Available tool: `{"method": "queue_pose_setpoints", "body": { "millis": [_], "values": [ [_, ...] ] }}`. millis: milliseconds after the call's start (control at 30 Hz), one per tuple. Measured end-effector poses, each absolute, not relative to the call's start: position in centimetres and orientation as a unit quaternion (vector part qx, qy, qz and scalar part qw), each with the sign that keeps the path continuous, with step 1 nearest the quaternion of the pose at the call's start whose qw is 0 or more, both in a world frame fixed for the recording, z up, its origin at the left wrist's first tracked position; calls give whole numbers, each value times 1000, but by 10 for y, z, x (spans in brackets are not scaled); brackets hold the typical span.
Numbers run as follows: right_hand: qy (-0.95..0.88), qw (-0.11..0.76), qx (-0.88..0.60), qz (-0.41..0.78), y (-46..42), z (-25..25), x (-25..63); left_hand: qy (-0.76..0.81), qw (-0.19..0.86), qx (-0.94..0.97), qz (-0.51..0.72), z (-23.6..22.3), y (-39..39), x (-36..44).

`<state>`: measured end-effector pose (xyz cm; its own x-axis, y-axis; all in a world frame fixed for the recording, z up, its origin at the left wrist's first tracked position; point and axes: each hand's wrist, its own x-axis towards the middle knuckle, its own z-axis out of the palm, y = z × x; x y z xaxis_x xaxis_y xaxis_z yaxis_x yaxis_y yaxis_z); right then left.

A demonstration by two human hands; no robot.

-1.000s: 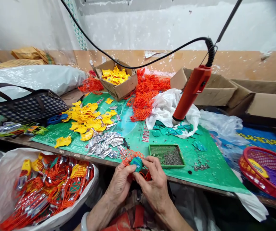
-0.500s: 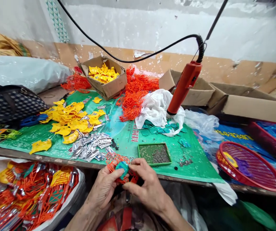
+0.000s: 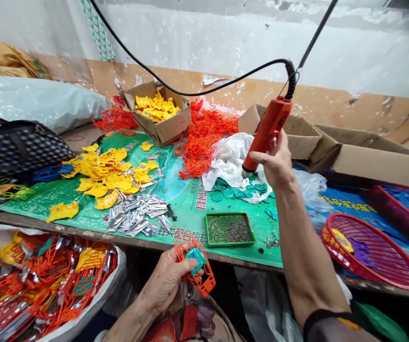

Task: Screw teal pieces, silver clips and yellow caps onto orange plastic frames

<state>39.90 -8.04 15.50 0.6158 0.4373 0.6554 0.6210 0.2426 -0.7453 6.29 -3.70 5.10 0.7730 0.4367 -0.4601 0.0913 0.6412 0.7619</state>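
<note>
My left hand (image 3: 165, 280) is closed on an orange plastic frame (image 3: 194, 266) with a small teal piece (image 3: 196, 257) set in it, held below the table's front edge. My right hand (image 3: 274, 161) is raised over the table and wrapped round the lower part of an orange electric screwdriver (image 3: 265, 134) that hangs from a black cable (image 3: 197, 90). Its tip points down at a white cloth (image 3: 231, 159) and teal pieces (image 3: 238, 192). A green tray of small screws (image 3: 229, 229) lies between my two hands.
On the green mat (image 3: 186, 192) lie yellow pieces (image 3: 106, 173), silver metal strips (image 3: 138, 216) and a heap of orange frames (image 3: 202, 140). A cardboard box of yellow pieces (image 3: 159, 111) stands at the back. A bag of assembled frames (image 3: 43, 280) is lower left, a red basket (image 3: 371, 251) right.
My right hand has left the orange frame and gone up to grasp the hanging screwdriver. My left hand now holds the frame alone, a little lower.
</note>
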Motion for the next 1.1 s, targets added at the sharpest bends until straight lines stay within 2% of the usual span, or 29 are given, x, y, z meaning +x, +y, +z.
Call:
{"method": "queue_pose_setpoints", "body": {
  "millis": [233, 367, 433, 800, 1100],
  "values": [
    [-380, 734, -561, 52, -38, 172, 372, 307, 848, 421, 100, 51, -38, 63],
    [-365, 721, -564, 168, -51, 170, 333, 314, 850, 412, 94, 53, -38, 64],
    [-355, 713, -574, 189, -61, 162, 314, 314, 854, 406, 89, 52, -38, 64],
    [-271, 727, -629, 42, -88, 104, 278, 297, 872, 385, 63, 42, -46, 70],
    [-252, 748, -613, 36, -83, 97, 272, 324, 867, 372, 62, 44, -46, 74]
  ]
}}
